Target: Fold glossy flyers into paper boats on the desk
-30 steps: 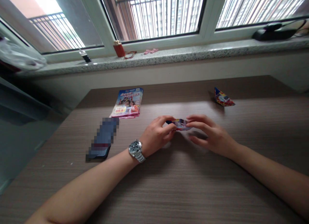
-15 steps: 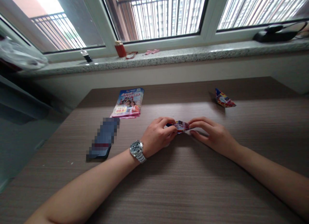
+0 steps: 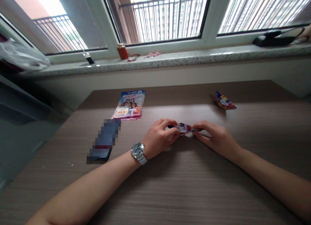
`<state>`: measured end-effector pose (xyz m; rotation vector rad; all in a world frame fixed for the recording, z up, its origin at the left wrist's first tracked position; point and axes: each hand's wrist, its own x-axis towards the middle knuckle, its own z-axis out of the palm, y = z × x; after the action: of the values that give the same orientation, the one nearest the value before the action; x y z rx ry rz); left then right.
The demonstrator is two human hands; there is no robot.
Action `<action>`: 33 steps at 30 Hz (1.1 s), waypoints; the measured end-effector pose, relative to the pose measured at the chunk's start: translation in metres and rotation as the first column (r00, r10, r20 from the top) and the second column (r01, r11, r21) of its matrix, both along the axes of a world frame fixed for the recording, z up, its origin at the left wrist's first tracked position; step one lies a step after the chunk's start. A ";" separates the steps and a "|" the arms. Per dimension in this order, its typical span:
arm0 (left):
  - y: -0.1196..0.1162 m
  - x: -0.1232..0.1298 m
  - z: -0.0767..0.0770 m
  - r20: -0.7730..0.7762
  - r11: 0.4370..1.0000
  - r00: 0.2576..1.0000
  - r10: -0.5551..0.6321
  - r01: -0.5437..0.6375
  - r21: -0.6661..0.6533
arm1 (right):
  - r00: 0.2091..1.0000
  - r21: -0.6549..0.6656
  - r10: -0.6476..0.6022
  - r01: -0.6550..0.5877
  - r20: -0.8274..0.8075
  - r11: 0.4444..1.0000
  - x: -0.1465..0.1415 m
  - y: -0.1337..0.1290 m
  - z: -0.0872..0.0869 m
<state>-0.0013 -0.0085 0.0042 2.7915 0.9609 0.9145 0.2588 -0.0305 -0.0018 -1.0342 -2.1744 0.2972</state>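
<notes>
A small folded piece of colourful printed paper is between my two hands, just above the wooden table. My left hand pinches its left end between thumb and fingers; a silver watch is on that wrist. At the paper's right end, my right hand has thumb and forefinger closed on it. Farther back to the right stands a folded paper shape of similar print. The parts of the paper under my fingertips are hidden.
A stack of printed flyers lies at the back left, with a pixelated dark phone-like object nearer me. Beyond the table, a granite sill bears a red lighter-like item, a small black-based bottle and a black device.
My right thumb and forefinger have closed on the paper's right end. The thumb was apart from it before. The view has shifted slightly.
</notes>
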 end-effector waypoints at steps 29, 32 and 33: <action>0.003 -0.002 0.003 0.065 0.961 0.993 0.099 -0.079 -0.264 | 0.956 -0.157 -0.264 0.243 -0.126 0.957 0.022 0.008 0.017; 0.003 -0.002 0.000 0.047 0.959 0.997 0.054 -0.039 -0.281 | 0.946 -0.137 -0.303 0.286 -0.119 0.948 0.026 0.011 0.022; 0.003 -0.002 0.000 0.044 0.959 0.998 0.039 -0.025 -0.283 | 0.940 -0.126 -0.320 0.305 -0.121 0.944 0.028 0.012 0.024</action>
<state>-0.0031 -0.0058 0.0040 2.5110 1.0406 0.7748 0.2869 -0.0190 0.0227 -1.3574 -1.8505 0.3269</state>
